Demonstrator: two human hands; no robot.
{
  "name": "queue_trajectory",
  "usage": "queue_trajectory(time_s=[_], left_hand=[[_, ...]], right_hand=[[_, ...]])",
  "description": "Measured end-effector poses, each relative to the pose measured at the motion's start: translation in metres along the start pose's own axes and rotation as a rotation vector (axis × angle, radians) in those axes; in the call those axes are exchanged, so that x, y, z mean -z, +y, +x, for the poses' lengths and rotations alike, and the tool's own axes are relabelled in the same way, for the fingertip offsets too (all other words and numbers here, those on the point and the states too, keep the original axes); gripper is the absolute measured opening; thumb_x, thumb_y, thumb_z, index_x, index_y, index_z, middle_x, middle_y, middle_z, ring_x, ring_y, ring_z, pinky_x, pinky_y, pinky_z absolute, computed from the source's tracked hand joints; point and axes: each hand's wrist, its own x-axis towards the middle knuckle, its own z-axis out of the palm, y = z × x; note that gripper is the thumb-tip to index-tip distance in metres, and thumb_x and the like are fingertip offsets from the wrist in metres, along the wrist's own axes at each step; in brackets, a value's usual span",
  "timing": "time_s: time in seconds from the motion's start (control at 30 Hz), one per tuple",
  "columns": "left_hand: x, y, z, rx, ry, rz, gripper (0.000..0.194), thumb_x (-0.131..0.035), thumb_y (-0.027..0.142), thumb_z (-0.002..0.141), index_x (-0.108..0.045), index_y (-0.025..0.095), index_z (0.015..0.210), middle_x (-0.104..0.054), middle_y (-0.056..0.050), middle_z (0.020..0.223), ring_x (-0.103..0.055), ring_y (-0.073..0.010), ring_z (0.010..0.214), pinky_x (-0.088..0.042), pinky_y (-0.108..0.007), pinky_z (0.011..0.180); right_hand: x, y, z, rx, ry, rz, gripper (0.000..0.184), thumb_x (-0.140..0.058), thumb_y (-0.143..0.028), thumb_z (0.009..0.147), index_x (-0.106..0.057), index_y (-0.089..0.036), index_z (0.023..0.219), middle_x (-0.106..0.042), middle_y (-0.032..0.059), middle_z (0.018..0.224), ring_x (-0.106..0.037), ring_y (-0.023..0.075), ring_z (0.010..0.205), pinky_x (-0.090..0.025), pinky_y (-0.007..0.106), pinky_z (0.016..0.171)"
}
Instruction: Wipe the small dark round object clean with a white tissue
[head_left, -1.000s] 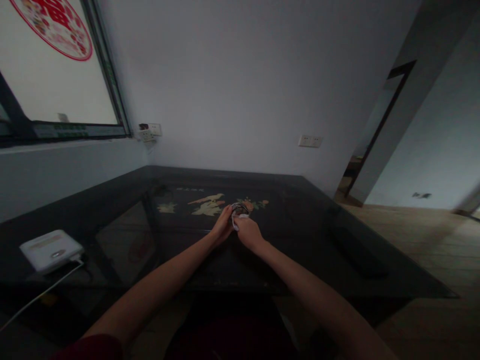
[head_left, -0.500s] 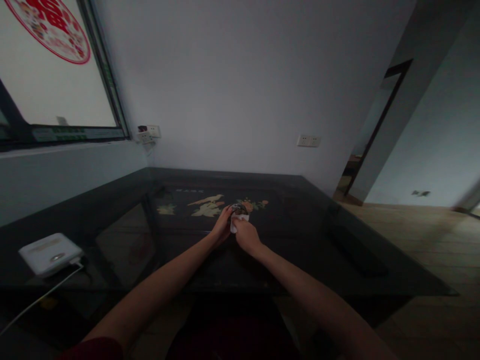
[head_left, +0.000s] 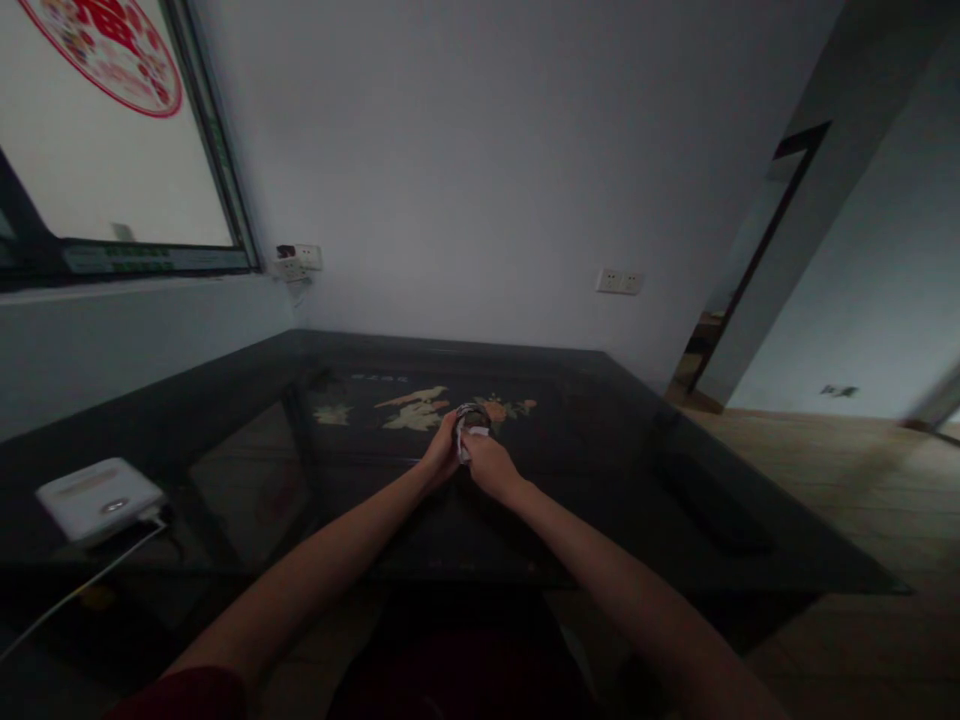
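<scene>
One dark item (head_left: 474, 416) is clasped in our left hand (head_left: 442, 450), our right hand (head_left: 490, 466) pinching white material (head_left: 463, 453) against it, completion unclear.

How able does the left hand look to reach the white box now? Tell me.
Yes, probably: nothing visible stands between the left hand and the white box on the table. But that hand is holding a small dark object, so it may need freeing first.

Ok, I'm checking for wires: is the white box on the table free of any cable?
No, a white cable is attached to the white box.
</scene>
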Motion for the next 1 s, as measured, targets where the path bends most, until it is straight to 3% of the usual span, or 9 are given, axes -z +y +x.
queue_trajectory(time_s=[0.2,0.37,0.47,0.57,0.7,0.77,0.83,1.0], left_hand=[[-0.003,-0.001,0.002,0.060,0.034,0.009,0.033,-0.055,0.043,0.084,-0.066,0.014,0.095,-0.072,-0.007,0.087,-0.065,-0.0224,0.093,-0.048,-0.031,0.087],[-0.001,-0.003,0.002,-0.058,0.043,0.071,0.030,-0.061,0.039,0.082,-0.064,0.018,0.103,-0.070,-0.004,0.089,-0.064,-0.0202,0.092,-0.047,-0.030,0.087],[0.000,-0.003,0.001,-0.073,0.025,0.067,0.030,-0.061,0.039,0.082,-0.064,0.018,0.103,-0.070,-0.004,0.089,-0.064,-0.0190,0.089,-0.048,-0.029,0.084],[0.001,-0.001,0.000,-0.058,0.031,0.050,0.029,-0.059,0.040,0.083,-0.065,0.018,0.101,-0.070,-0.005,0.086,-0.065,-0.0191,0.085,-0.049,-0.029,0.078],[0.002,-0.001,0.002,-0.013,0.085,0.042,0.027,-0.056,0.038,0.086,-0.066,0.016,0.098,-0.069,-0.004,0.075,-0.065,-0.0173,0.074,-0.050,-0.026,0.070],[0.001,-0.001,0.002,0.020,0.113,0.034,0.027,-0.053,0.038,0.088,-0.067,0.015,0.095,-0.068,-0.003,0.071,-0.064,-0.0162,0.070,-0.050,-0.025,0.068],[0.000,0.000,0.001,0.063,0.103,0.025,0.030,-0.050,0.039,0.089,-0.067,0.014,0.094,-0.069,-0.004,0.072,-0.065,-0.0171,0.073,-0.050,-0.026,0.071],[-0.006,0.002,-0.003,0.071,0.008,0.005,0.033,-0.048,0.039,0.088,-0.068,0.013,0.094,-0.072,-0.008,0.085,-0.066,-0.0210,0.090,-0.050,-0.030,0.084]], right_hand=[[-0.015,-0.012,-0.002,0.040,0.061,-0.486,0.037,-0.038,-0.004,0.088,-0.055,0.005,0.120,-0.060,0.0305,0.120,-0.060,0.0296,0.112,-0.044,0.041,0.097],[-0.014,-0.016,-0.004,-0.042,0.053,-0.485,0.036,-0.039,-0.005,0.088,-0.057,0.008,0.117,-0.061,0.0330,0.117,-0.060,0.0308,0.113,-0.043,0.042,0.098],[-0.005,-0.012,-0.004,-0.060,0.030,-0.257,0.035,-0.040,-0.004,0.085,-0.061,-0.003,0.113,-0.068,0.0233,0.109,-0.063,0.0271,0.104,-0.046,0.038,0.093],[-0.003,-0.003,0.001,-0.111,0.061,0.150,0.038,-0.044,-0.003,0.078,-0.062,-0.012,0.110,-0.070,0.0131,0.104,-0.065,0.0237,0.096,-0.048,0.033,0.087],[-0.012,0.007,0.010,-0.095,0.130,0.690,0.043,-0.041,-0.002,0.074,-0.059,-0.014,0.111,-0.069,0.0071,0.104,-0.064,0.0181,0.093,-0.047,0.029,0.089],[-0.014,0.009,0.011,-0.084,0.149,0.760,0.042,-0.041,-0.003,0.075,-0.058,-0.014,0.111,-0.069,0.0059,0.103,-0.064,0.0171,0.092,-0.047,0.028,0.087],[-0.011,0.008,0.009,-0.093,0.124,0.625,0.038,-0.041,-0.003,0.076,-0.059,-0.014,0.107,-0.069,0.0069,0.100,-0.063,0.0181,0.092,-0.047,0.028,0.085],[0.007,-0.004,-0.001,-0.076,-0.051,-0.028,0.032,-0.040,-0.004,0.084,-0.060,-0.013,0.107,-0.070,0.0138,0.101,-0.064,0.0217,0.092,-0.045,0.030,0.081]])
